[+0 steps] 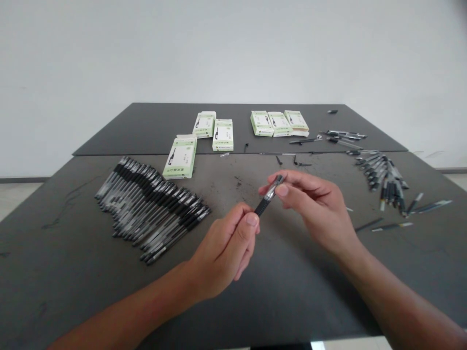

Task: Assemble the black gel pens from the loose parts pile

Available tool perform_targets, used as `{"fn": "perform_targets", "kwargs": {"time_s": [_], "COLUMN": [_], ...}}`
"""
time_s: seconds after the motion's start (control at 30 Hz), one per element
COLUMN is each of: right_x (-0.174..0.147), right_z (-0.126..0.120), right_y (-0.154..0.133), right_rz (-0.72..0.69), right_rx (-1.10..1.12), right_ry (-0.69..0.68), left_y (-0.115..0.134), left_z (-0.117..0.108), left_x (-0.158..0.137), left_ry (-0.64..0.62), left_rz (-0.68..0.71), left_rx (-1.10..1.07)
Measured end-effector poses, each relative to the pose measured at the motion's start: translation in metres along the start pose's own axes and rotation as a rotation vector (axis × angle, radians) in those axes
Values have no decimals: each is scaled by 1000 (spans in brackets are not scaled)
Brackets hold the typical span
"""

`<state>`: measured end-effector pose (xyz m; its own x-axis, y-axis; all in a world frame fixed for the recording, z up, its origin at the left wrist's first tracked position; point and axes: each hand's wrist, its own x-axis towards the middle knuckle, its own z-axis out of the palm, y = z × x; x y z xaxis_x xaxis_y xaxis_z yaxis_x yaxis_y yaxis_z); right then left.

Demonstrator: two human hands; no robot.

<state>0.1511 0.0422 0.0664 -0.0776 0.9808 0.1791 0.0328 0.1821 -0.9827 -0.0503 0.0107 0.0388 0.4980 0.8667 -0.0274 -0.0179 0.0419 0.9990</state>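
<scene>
A pen (263,205) with a black grip and a clear, shiny tip end is held between both hands above the middle of the table. My left hand (228,245) is closed around its barrel, hiding the lower part. Thumb and fingers of my right hand (315,204) pinch the upper end, which points away to the right. To the left of my hands lies a wide row of similar black-and-clear pens (153,204), side by side and slanted.
Green-and-white cartons (181,158) stand towards the back, with more cartons (279,123) further right. Loose pen parts (375,170) are heaped at the right, and thin refills (392,226) lie nearer. Small black caps (279,160) are scattered mid-table. A seam crosses the dark table (91,291).
</scene>
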Motion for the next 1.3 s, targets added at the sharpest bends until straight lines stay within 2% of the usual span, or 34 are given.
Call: {"fn": "perform_targets", "kwargs": {"time_s": [0.13, 0.23, 0.33, 0.5, 0.67, 0.83, 1.1, 1.3], "right_x": [-3, -4, -4, -2, -2, -3, -5, -6], "right_z": [-7, -12, -11, -3, 1, 3, 7, 10], "right_y": [0, 0, 0, -2, -8, -6, -4, 0], "right_rz": [-268, -391, -354, -228, -128, -89, -76, -126], "right_rx": [-376, -520, -453, -134, -61, -47, -51, 94], "right_ry": [63, 59, 3, -67, -159, -233, -220, -268], "left_y": [-1, -2, -2, 1, 4, 4, 2, 2], "left_z": [1, 2, 2, 4, 4, 4, 3, 2], "left_x": [0, 0, 1, 2, 3, 4, 5, 7], "left_ry": [4, 10, -3, -34, -76, -80, -59, -60], "left_rz": [-2, -12, -26, -38, -25, -9, 31, 47], "left_rx": [-19, -39, -36, 70, 193, 236, 280, 325]}}
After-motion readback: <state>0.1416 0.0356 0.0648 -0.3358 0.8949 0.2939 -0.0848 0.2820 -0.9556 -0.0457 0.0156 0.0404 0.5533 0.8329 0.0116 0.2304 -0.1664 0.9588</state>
